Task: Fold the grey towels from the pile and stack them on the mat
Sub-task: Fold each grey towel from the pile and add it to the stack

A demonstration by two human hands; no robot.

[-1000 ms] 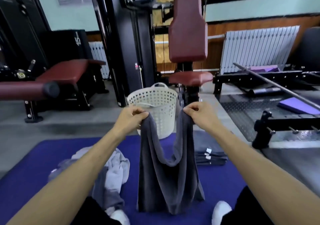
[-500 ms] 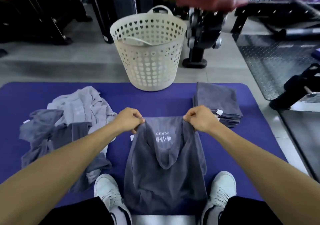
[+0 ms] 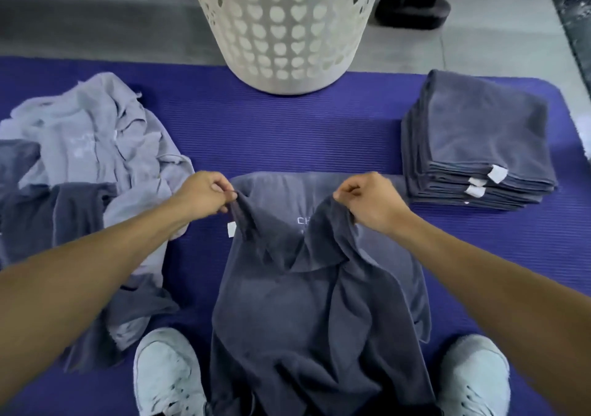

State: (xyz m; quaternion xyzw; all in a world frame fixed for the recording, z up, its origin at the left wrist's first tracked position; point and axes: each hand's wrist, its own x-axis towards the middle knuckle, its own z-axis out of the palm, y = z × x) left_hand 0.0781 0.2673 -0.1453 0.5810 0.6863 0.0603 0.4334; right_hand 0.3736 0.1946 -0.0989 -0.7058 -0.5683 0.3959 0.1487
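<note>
Both hands pinch towel (image 3: pixel 307 303) corners | left hand (image 3: pixel 204 196) | right hand (image 3: pixel 367 203) | print "CH" partly hidden

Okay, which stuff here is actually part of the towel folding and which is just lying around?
Part of the job: dark grey towel pinched by left hand and right hand; unfolded pile; folded stack; purple mat.

Lying about: white basket; black machine base.
</note>
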